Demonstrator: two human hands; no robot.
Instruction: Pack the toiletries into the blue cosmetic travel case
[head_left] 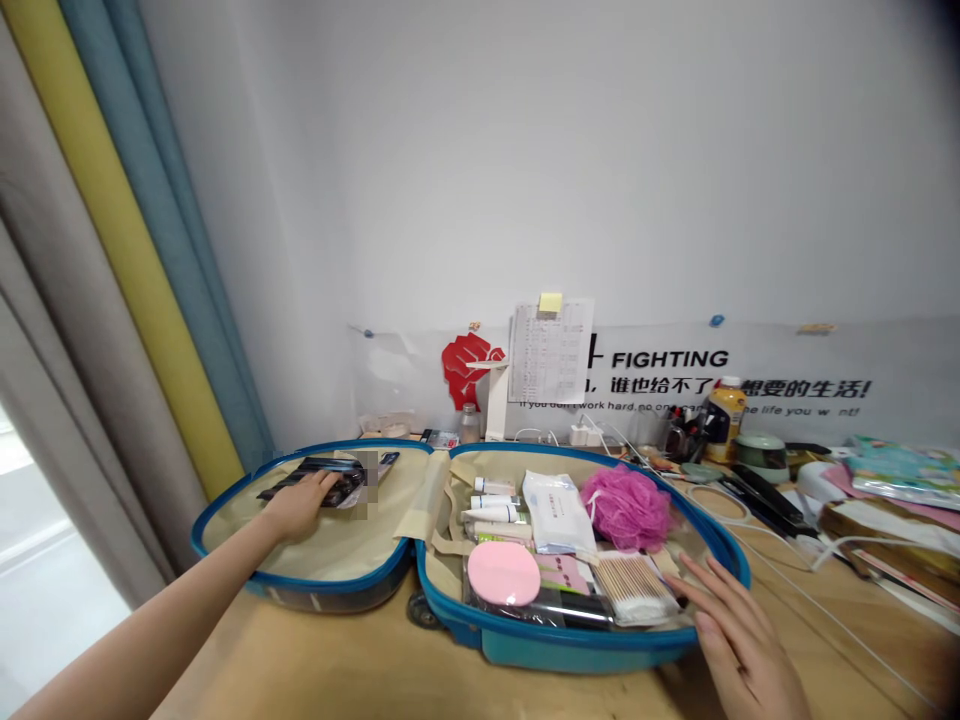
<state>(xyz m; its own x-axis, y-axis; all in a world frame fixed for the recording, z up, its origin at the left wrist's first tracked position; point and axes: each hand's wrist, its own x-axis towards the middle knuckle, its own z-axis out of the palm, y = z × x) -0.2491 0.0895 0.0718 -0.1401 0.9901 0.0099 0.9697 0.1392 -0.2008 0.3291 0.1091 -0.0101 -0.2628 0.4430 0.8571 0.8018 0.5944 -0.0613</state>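
Observation:
An open blue suitcase (585,650) with a beige lining lies on the wooden table. My left hand (300,505) reaches into its left half, fingers stretched out over a dark, shiny flat package (349,490); the thumb is hidden. My right hand (739,625) is at the front right corner of the right half, fingers apart and holding nothing. That half holds a pink bath puff (628,508), a white wipes pack (556,512), several small white tubes (491,514), a pink oval sponge (503,573), a pack of cotton swabs (634,590) and a black item (574,608).
Behind the suitcase stand a white desk lamp (496,400) and a small glass bottle (470,424). Cables, a yellow bottle (724,420), a green jar (761,457) and packets (904,468) crowd the right side. Curtains (127,230) hang at left; a poster (795,360) covers the wall.

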